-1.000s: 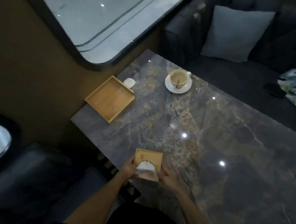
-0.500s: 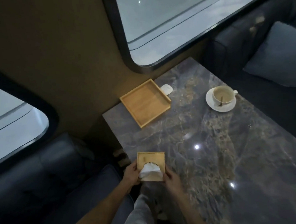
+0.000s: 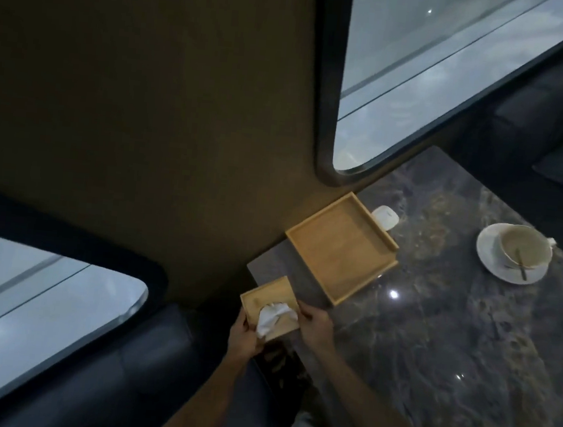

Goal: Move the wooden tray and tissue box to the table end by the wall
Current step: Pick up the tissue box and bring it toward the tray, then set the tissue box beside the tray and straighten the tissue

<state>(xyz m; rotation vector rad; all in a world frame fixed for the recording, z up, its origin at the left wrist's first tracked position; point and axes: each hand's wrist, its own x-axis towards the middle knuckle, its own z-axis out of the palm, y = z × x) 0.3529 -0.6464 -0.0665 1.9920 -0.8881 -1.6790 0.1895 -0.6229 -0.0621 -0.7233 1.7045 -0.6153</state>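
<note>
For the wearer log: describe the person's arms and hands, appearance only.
Both forearms are bare, with no sleeves in view. The left hand and right hand show no gloves. No watch or ring can be made out in the dim light.

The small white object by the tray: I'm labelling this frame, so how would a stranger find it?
Start at the marble table, at its end along the wall under the window. There lies the wooden tray; the small white object sits against its far edge. It is rounded and white, far smaller than the cup and saucer.

head view | looks steeply down | near table [image 3: 468, 334] corner by wall [image 3: 147, 97]
</note>
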